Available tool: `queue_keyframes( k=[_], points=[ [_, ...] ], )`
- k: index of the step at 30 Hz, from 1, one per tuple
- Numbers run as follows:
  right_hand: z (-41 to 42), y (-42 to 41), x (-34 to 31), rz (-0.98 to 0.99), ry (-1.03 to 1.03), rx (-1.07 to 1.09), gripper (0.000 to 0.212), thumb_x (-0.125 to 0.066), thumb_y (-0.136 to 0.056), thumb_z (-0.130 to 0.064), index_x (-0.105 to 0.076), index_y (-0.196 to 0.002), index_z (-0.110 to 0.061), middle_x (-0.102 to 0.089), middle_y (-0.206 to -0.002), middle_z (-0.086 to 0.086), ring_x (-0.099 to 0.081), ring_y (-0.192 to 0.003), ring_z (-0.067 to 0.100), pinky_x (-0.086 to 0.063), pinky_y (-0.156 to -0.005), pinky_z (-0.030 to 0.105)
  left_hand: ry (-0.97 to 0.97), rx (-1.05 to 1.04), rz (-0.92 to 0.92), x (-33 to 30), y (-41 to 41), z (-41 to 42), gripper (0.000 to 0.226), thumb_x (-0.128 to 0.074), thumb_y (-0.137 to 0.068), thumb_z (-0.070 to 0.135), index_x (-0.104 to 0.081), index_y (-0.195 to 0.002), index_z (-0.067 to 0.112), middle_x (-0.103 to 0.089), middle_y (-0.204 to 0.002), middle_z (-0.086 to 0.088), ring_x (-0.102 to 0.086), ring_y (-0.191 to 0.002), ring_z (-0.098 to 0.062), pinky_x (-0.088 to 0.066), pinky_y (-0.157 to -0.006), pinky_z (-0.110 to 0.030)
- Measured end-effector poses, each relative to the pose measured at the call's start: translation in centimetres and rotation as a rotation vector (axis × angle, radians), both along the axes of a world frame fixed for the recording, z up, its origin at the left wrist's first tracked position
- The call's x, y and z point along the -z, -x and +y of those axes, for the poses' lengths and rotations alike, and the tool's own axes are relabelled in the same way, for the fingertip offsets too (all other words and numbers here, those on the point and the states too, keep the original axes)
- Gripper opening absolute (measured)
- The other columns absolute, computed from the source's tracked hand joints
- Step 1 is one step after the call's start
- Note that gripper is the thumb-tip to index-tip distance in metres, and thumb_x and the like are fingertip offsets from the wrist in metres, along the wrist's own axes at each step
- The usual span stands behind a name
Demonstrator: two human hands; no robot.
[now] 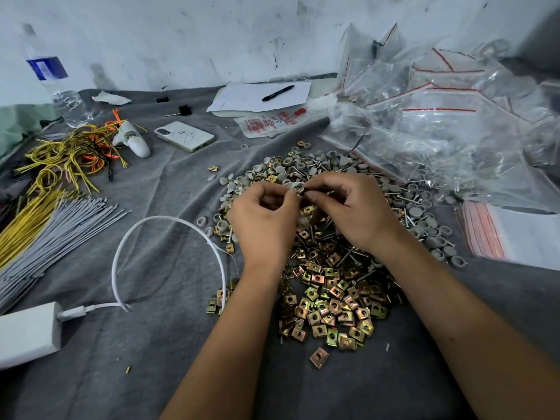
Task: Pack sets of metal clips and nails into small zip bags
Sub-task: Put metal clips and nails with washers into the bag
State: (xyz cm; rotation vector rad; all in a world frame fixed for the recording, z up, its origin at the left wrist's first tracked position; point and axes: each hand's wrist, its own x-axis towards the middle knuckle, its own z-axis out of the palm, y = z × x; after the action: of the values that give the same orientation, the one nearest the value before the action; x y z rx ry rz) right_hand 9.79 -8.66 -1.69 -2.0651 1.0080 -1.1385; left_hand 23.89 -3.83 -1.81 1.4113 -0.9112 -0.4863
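Note:
A heap of brass-coloured square metal clips (330,295) lies on the grey cloth in the middle. Beyond it spreads a heap of grey round caps (306,165) mixed with nails (406,201). My left hand (263,219) and my right hand (351,207) meet above the heap, fingers curled. Between their fingertips they pinch a small clear zip bag (298,189) with a clip at its mouth; most of the bag is hidden behind the fingers. A flat stack of small empty zip bags (497,234) lies at the right.
A big pile of clear zip bags (439,116) fills the back right. A phone (185,136), paper with a pen (277,93), a water bottle (57,86), yellow and grey wire bundles (51,213) and a white charger with its cable (27,334) lie at left and back.

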Motion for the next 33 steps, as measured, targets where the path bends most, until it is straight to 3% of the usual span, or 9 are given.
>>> queue_keyframes(
  k=[4, 10, 14, 18, 20, 23, 27, 33],
  points=[
    [0.1, 0.1, 0.0, -0.055, -0.027, 0.005, 0.012, -0.072, -0.095, -0.010, -0.077, -0.105, -0.012, -0.077, -0.090, -0.004, -0.071, -0.063, 0.002, -0.047, -0.054, 0.008, 0.002, -0.011, 0.012, 0.1, 0.0, -0.1, 0.019, -0.075, -0.082, 0.008, -0.072, -0.072, 0.023, -0.067, -0.057, 0.006, -0.059, -0.050, -0.004, -0.044, -0.047, -0.018],
    [0.2, -0.1, -0.1, 0.016, 0.034, 0.018, 0.015, -0.082, -0.084, -0.011, -0.081, -0.099, -0.015, -0.078, -0.090, -0.007, -0.073, -0.081, 0.001, -0.057, -0.076, 0.018, 0.027, -0.023, 0.002, 0.1, 0.2, -0.1, 0.016, -0.074, -0.082, 0.007, -0.073, -0.073, 0.020, -0.068, -0.060, 0.007, -0.059, -0.052, -0.003, -0.046, -0.049, -0.018],
    [0.3, -0.1, -0.2, 0.003, 0.045, 0.030, 0.017, -0.084, -0.082, -0.010, -0.081, -0.098, -0.015, -0.078, -0.089, -0.007, -0.073, -0.080, 0.001, -0.057, -0.074, 0.016, 0.052, -0.030, 0.005, 0.1, 0.3, -0.1, 0.019, -0.074, -0.082, 0.006, -0.072, -0.072, 0.022, -0.068, -0.060, 0.008, -0.059, -0.053, -0.003, -0.045, -0.050, -0.016],
    [0.0, 0.2, -0.2, -0.106, -0.043, 0.036, 0.017, -0.079, -0.086, -0.003, -0.078, -0.099, -0.015, -0.077, -0.087, -0.005, -0.073, -0.070, 0.001, -0.053, -0.056, 0.013, 0.065, -0.031, 0.039, 0.2, 0.2, -0.2, 0.021, -0.074, -0.082, 0.005, -0.070, -0.071, 0.022, -0.064, -0.057, 0.008, -0.056, -0.052, -0.005, -0.044, -0.049, -0.019],
    [-0.2, 0.5, -0.3, -0.104, -0.012, 0.100, 0.018, -0.079, -0.086, -0.005, -0.077, -0.098, -0.018, -0.077, -0.087, -0.008, -0.073, -0.074, 0.002, -0.057, -0.062, 0.016, 0.079, -0.042, 0.070, 0.2, 0.2, -0.2, 0.017, -0.073, -0.082, 0.005, -0.071, -0.073, 0.019, -0.063, -0.058, 0.007, -0.054, -0.052, -0.006, -0.043, -0.049, -0.020],
    [-0.6, 1.4, -0.5, 0.145, 0.090, 0.181, 0.015, -0.082, -0.085, -0.015, -0.079, -0.098, -0.022, -0.076, -0.090, -0.009, -0.068, -0.080, 0.002, -0.057, -0.077, 0.024, 0.099, -0.080, 0.090, 0.3, 0.0, -0.2, 0.011, -0.073, -0.082, 0.006, -0.073, -0.076, 0.015, -0.066, -0.063, 0.001, -0.056, -0.055, -0.009, -0.046, -0.052, -0.024],
    [-0.8, 1.9, -0.4, 0.607, 0.079, 0.135, 0.020, -0.079, -0.086, -0.040, -0.078, -0.103, -0.031, -0.064, -0.099, -0.005, -0.054, -0.099, 0.017, -0.045, -0.082, 0.035, 0.142, -0.145, 0.110, 0.2, -0.3, -0.2, 0.010, -0.072, -0.081, 0.008, -0.072, -0.074, 0.016, -0.066, -0.063, 0.005, -0.055, -0.057, -0.005, -0.046, -0.056, -0.022],
    [-0.6, 1.5, -0.6, 0.680, 0.033, 0.100, 0.019, -0.077, -0.086, -0.043, -0.072, -0.098, -0.030, -0.055, -0.104, -0.006, -0.044, -0.109, 0.015, -0.042, -0.091, 0.036, 0.151, -0.152, 0.117, 0.3, -0.5, -0.3, 0.009, -0.071, -0.080, 0.010, -0.072, -0.075, 0.017, -0.066, -0.064, 0.006, -0.054, -0.057, -0.006, -0.046, -0.056, -0.024]
  ],
)
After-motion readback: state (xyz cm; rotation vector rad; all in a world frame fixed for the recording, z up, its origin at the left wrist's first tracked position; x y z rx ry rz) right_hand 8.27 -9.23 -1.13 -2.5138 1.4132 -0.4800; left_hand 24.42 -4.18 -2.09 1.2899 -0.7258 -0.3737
